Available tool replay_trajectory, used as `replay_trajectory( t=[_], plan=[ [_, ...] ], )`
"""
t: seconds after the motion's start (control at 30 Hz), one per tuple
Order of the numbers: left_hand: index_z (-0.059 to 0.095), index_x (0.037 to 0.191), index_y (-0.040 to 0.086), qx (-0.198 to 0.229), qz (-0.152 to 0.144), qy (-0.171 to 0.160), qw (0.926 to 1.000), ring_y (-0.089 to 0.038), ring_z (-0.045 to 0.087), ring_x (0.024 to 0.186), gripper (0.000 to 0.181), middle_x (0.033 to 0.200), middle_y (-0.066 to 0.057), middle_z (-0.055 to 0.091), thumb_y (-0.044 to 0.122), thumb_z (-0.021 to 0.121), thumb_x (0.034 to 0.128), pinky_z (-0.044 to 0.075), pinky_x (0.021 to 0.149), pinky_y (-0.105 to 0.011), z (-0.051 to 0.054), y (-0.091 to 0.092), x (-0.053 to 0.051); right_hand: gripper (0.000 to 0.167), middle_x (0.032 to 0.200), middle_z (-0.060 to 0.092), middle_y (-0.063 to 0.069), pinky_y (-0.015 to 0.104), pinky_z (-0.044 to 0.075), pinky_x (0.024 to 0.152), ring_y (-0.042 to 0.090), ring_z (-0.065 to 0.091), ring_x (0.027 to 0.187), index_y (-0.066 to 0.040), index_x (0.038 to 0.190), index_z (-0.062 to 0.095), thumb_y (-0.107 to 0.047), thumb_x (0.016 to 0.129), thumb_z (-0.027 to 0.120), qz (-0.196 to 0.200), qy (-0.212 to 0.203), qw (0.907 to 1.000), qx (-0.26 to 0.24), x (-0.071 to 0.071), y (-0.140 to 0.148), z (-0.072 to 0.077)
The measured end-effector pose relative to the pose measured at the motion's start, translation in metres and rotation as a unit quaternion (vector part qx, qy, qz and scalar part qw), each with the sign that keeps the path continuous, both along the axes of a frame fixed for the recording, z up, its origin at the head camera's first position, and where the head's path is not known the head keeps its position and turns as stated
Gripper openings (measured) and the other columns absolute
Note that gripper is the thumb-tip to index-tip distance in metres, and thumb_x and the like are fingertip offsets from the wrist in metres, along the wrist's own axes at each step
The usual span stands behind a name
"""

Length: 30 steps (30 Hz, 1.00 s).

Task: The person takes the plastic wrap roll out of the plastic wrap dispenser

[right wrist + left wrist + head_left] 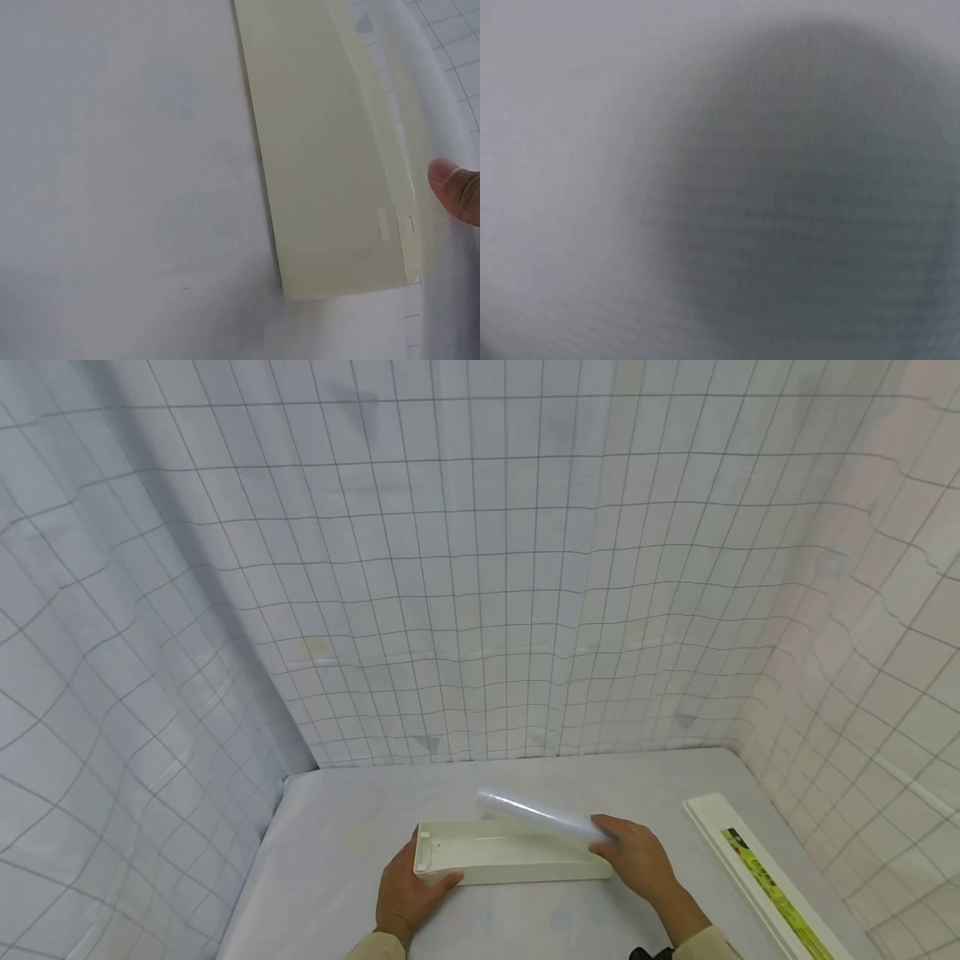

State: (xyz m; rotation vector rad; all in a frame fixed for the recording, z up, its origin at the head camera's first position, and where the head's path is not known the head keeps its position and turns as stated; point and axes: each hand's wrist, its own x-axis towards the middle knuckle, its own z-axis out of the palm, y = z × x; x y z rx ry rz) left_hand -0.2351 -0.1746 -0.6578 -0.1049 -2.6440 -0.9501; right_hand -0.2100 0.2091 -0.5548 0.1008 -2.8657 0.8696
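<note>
A long cream plastic box point(525, 872) lies crosswise on the table with its open side up. My left hand point(408, 889) grips its left end, the thumb along the front wall. In my right hand point(637, 857) is a roll of clear plastic film point(536, 814), gripped by its right end and held slanting over the back of the box. In the right wrist view, the thumb of the right hand point(459, 193) presses on the film roll point(442, 247) beside the box wall point(322, 165). The left wrist view is a grey blur.
A long white lid point(750, 860) with a yellow-green label lies slanted on the right of the table. White grid-patterned curtains point(510, 568) enclose the back and sides. A small dark object point(651, 953) shows by the right sleeve.
</note>
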Motion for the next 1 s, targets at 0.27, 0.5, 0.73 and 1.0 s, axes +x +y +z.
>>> replay_trajectory(
  t=[0.27,0.5,0.73,1.0],
  plan=[
    [0.045,0.152,0.006,-0.004,0.001,0.0,1.0,-0.035,0.068,0.118,0.112,0.132,-0.015,0.069,0.069,0.083,0.0673,0.055,0.101,-0.052,-0.001,-0.001,-0.001,0.048,0.131,0.07,0.016,0.057,0.055,0.099,0.041,0.067,0.12,-0.012,0.13,0.07,-0.027,0.086,0.08,-0.035,0.014,0.9992,-0.015,0.005,0.013,-0.001],
    [0.046,0.151,0.007,-0.005,0.004,-0.002,1.0,-0.034,0.068,0.118,0.112,0.131,-0.015,0.07,0.068,0.084,0.0667,0.055,0.101,-0.051,-0.001,-0.001,-0.001,0.051,0.134,0.068,0.018,0.058,0.055,0.1,0.043,0.065,0.121,-0.008,0.133,0.067,-0.025,0.087,0.08,-0.062,0.015,0.9979,-0.006,0.008,0.026,-0.004],
    [0.047,0.15,0.005,-0.008,0.006,0.009,0.9999,-0.035,0.068,0.117,0.11,0.131,-0.016,0.07,0.067,0.085,0.0668,0.056,0.099,-0.052,-0.001,0.0,-0.001,0.053,0.133,0.067,0.022,0.059,0.055,0.097,0.045,0.065,0.12,-0.005,0.136,0.064,-0.027,0.09,0.078,-0.091,0.014,0.9957,-0.002,0.011,0.037,-0.011],
    [0.046,0.15,0.003,-0.013,0.006,0.001,0.9999,-0.037,0.068,0.117,0.112,0.131,-0.018,0.069,0.068,0.084,0.0677,0.055,0.099,-0.053,0.0,0.0,0.0,0.054,0.134,0.066,0.023,0.06,0.055,0.096,0.047,0.065,0.119,-0.004,0.135,0.064,-0.028,0.089,0.078,-0.128,0.032,0.9912,-0.007,0.017,0.047,-0.022]
  ],
)
